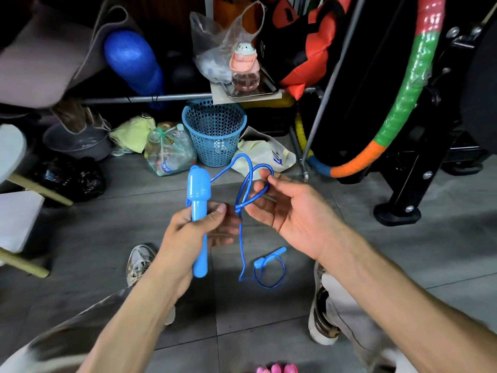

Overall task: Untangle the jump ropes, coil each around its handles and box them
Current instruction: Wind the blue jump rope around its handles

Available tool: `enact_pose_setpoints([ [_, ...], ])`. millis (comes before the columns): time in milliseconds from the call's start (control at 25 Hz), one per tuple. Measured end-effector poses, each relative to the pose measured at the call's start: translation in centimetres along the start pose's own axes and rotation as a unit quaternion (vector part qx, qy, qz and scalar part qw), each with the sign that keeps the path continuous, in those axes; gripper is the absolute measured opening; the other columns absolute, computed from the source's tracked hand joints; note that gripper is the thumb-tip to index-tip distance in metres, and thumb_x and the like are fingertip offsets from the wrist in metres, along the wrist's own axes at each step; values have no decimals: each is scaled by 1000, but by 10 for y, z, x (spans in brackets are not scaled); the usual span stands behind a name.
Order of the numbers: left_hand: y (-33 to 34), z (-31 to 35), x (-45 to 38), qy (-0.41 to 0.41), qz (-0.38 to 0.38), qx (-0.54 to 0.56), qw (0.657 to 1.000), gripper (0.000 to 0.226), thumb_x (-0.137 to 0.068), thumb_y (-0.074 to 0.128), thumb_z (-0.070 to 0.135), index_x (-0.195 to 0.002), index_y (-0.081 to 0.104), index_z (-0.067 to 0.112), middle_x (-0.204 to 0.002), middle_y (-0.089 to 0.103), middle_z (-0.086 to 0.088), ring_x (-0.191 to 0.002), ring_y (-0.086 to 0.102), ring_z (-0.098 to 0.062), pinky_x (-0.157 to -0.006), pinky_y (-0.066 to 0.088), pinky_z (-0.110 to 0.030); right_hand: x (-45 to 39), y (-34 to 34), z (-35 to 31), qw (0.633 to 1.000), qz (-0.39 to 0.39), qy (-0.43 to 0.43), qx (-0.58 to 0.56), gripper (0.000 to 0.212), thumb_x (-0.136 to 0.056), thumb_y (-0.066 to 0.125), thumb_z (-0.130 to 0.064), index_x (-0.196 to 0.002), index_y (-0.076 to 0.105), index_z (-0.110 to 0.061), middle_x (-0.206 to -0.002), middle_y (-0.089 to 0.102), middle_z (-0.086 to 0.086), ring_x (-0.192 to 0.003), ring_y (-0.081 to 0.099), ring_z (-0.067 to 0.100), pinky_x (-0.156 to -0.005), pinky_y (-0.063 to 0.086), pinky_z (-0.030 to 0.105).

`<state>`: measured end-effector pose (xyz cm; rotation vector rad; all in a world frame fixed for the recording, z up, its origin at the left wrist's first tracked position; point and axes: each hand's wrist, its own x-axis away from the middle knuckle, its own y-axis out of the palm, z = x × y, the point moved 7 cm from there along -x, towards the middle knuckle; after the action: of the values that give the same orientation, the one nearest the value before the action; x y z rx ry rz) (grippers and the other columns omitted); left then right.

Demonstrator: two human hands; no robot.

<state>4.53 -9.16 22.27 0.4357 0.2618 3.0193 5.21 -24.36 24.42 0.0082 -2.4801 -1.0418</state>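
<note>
**Blue jump rope, in hand over grey tile floor**

Left hand (196, 227): fingers curled round upright blue handle (198, 211). Right hand (285, 208), at 3 o'clock of it: fingers loosely spread, blue rope (248, 184) looped over them. Second handle (270, 257): on floor, 6 o'clock of the right hand. Blue basket (214, 131): 12 o'clock.

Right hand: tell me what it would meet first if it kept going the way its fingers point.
The right hand points up and left, so it would probably first meet the blue rope loop already draped at its fingertips, then the blue handle held by the left hand. Depth is unclear.
</note>
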Motion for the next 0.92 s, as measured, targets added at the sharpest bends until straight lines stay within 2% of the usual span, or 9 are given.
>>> enact_pose_setpoints([
  [160,14,7,6,82,-25,-1,996,30,-85,60,-6,-108,68,12,-97,73,-9,-80,70,-22,-69,57,-28,3,2,-5,1000,4,-17,-20,21,-100,41,-5,-96,61,-9,-74,66,9,-60,68,20,-57,60,31],
  [280,15,12,9,146,10,-54,988,37,-82,68,-4,-100,71,28,-93,74,-4,-78,70,-21,-73,57,-31,4,0,-2,1000,19,-11,-12,17,-99,43,-1,-98,59,-8,-73,69,10,-58,69,21,-52,58,28],
  [480,0,16,9,178,132,-81,972,23,-78,75,1,-83,70,23,-72,70,4,-62,60,-11,-61,52,-35,3,-6,14,994,46,41,88,23,-98,40,-1,-98,62,-7,-61,67,8,-52,68,18,-50,58,27],
  [680,1,28,11,214,99,-184,954,19,-78,77,8,-87,72,24,-75,70,6,-61,58,-6,-60,52,-27,6,-14,18,963,85,77,243,19,-97,46,-12,-99,65,-10,-53,61,3,-49,64,19,-50,56,28],
  [720,1,28,11,216,106,-192,952,17,-78,77,10,-82,72,26,-71,69,2,-59,56,-6,-58,51,-28,7,-18,14,934,115,62,333,16,-95,52,-22,-92,65,-14,-54,62,3,-49,62,20,-54,55,30],
  [760,2,28,12,215,112,-194,950,18,-78,78,11,-79,71,28,-68,67,-1,-57,55,-5,-56,50,-27,9,-22,4,881,153,25,447,19,-91,58,-35,-83,64,-19,-56,64,2,-51,61,20,-57,55,31],
  [800,2,29,12,217,115,-204,948,21,-78,78,11,-76,69,30,-68,65,-1,-57,54,-2,-57,47,-21,10,-24,-9,796,192,-27,573,30,-85,63,-49,-76,60,-20,-60,66,0,-55,60,19,-61,53,32],
  [880,6,30,12,224,102,-249,937,20,-78,77,12,-74,67,29,-76,66,0,-63,58,-3,-60,42,-9,16,-15,-35,591,251,-153,752,55,-74,58,-74,-72,55,-20,-66,64,-4,-66,58,21,-65,49,32],
  [920,7,29,11,217,97,-263,935,16,-78,77,13,-75,68,25,-77,67,-1,-64,59,-6,-59,42,-9,18,-10,-41,551,252,-200,770,59,-73,55,-78,-71,53,-19,-66,61,-5,-67,56,21,-65,47,32],
])
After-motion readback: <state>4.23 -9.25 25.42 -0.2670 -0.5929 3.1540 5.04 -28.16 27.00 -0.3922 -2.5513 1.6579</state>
